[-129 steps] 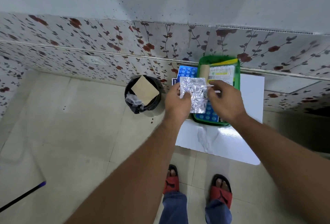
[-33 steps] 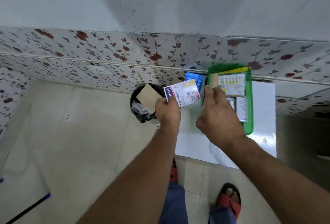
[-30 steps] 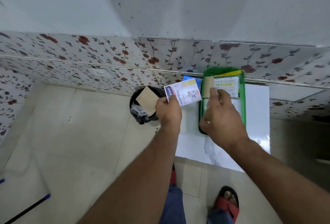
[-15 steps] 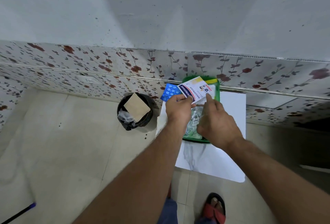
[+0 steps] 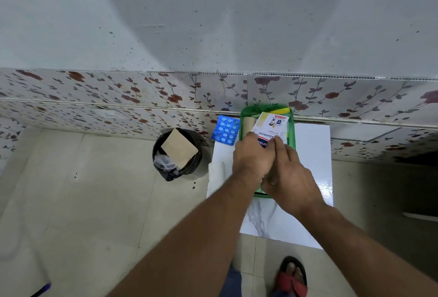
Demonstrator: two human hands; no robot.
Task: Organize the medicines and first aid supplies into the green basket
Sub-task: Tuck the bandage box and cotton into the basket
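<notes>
A green basket (image 5: 292,131) stands on a white table (image 5: 312,154) against the tiled wall. My left hand (image 5: 251,157) grips a white box of waterproof plasters (image 5: 270,126) and holds it over the basket's far half. My right hand (image 5: 291,178) lies over the basket's near half, its fingertips touching the box's lower corner. A tan roll (image 5: 247,125) and a yellow-edged pack (image 5: 283,109) lie in the basket, mostly hidden. A blue blister pack (image 5: 226,129) rests on the table just left of the basket.
A black bin (image 5: 177,154) with a brown cardboard piece on top stands on the floor left of the table. My feet in red sandals (image 5: 292,277) are below the table's near edge. The floral tiled wall runs right behind the basket.
My left hand carried the plaster box from beside the bin rightward, over the basket. The foil blister strip held earlier is gone from my hands. My right hand stayed over the basket.
</notes>
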